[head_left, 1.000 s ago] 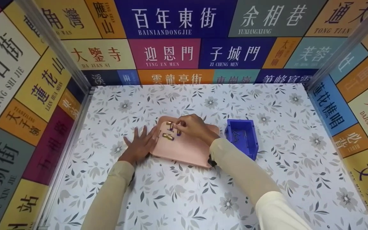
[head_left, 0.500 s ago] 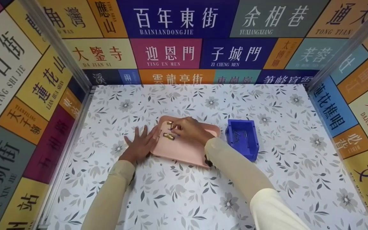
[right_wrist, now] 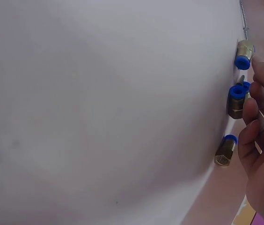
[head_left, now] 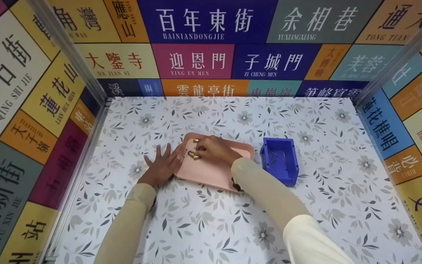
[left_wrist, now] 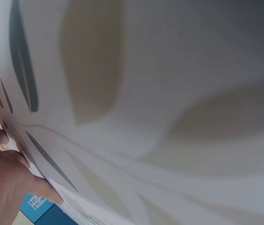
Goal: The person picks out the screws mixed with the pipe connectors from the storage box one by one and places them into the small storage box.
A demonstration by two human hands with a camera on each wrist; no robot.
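Observation:
My left hand lies spread at the left edge of a pink tray, its fingers over the rim. On the tray are several brass push-in fittings with blue collars. My right hand is over the tray with its fingers bent down among them. In the right wrist view the curled fingers are right beside two fittings; a small grey tip shows between them. I cannot tell whether the fingers grip anything. Another fitting lies on its side, and a screw lies beyond.
To the right of the tray stands a blue bin with several thin screws inside. The flower-patterned table is bounded by sign-covered panels at the back and both sides.
My right hand has shifted slightly left and toward me over the fittings, covering one that showed earlier. The left hand keeps its place on the tray's edge.

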